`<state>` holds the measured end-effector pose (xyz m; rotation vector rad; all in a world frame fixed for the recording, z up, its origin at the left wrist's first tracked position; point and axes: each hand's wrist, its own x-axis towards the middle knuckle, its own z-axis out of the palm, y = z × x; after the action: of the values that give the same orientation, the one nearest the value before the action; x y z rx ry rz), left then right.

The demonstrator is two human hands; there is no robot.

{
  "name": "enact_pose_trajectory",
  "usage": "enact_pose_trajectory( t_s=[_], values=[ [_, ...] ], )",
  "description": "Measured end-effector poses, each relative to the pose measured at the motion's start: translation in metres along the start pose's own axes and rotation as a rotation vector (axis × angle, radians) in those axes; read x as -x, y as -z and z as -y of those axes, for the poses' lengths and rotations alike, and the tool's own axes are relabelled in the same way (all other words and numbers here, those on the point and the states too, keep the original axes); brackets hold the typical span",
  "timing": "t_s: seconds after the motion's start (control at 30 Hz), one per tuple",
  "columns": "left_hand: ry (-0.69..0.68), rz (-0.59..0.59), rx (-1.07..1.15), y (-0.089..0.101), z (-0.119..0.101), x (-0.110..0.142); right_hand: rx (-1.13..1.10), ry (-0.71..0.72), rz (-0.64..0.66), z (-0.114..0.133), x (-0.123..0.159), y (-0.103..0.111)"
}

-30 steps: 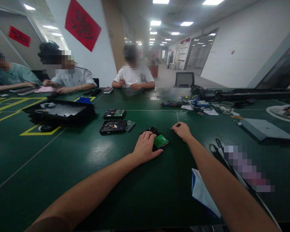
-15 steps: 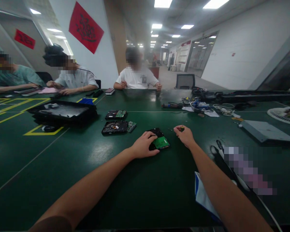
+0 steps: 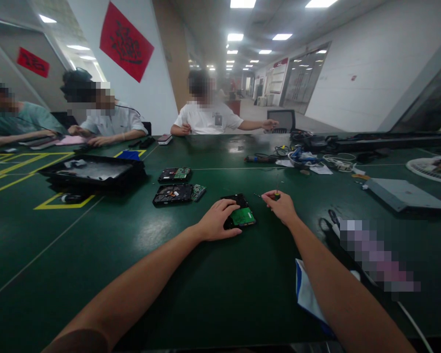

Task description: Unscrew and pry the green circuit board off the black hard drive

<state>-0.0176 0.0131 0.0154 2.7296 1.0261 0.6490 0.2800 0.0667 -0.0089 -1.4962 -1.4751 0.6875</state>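
Observation:
My left hand (image 3: pixel 217 220) grips a hard drive (image 3: pixel 244 215) flat on the table, thumb along the near edge and fingers over its top. The drive is black with a green circuit board facing up. To its right, my right hand (image 3: pixel 282 208) is closed round a small screwdriver (image 3: pixel 277 195); part of its yellow-green handle shows and the thin shaft points upward. Tiny screws (image 3: pixel 257 195) lie by the right fingertips, apart from the drive. Farther left lie two more hard drives, one nearer (image 3: pixel 172 194) and one behind (image 3: pixel 174 174), with a loose circuit board (image 3: pixel 198 192) by the nearer one.
A stack of black trays (image 3: pixel 91 169) stands at left on the green table (image 3: pixel 143 279). Cables (image 3: pixel 297 158) and a grey metal box (image 3: pixel 407 193) lie at right. A blue-and-white packet (image 3: pixel 310 291) is beneath my right forearm. Three people sit across the table.
The view has shifted slightly. The person opposite has stretched an arm out to the right side of the view. Both my hands keep nearly the same positions and holds.

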Motion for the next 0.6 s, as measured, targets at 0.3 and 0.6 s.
enact_pose_trajectory(
  t_s=[0.3,0.6],
  values=[
    [-0.069,-0.065,-0.117,-0.008,-0.019,-0.004,0.076,-0.019,0.008,0.014,0.007,0.001],
    [-0.004,-0.075,-0.072,-0.012,-0.019,-0.006,0.064,0.059,0.026,0.016,0.010,-0.003]
  ],
)
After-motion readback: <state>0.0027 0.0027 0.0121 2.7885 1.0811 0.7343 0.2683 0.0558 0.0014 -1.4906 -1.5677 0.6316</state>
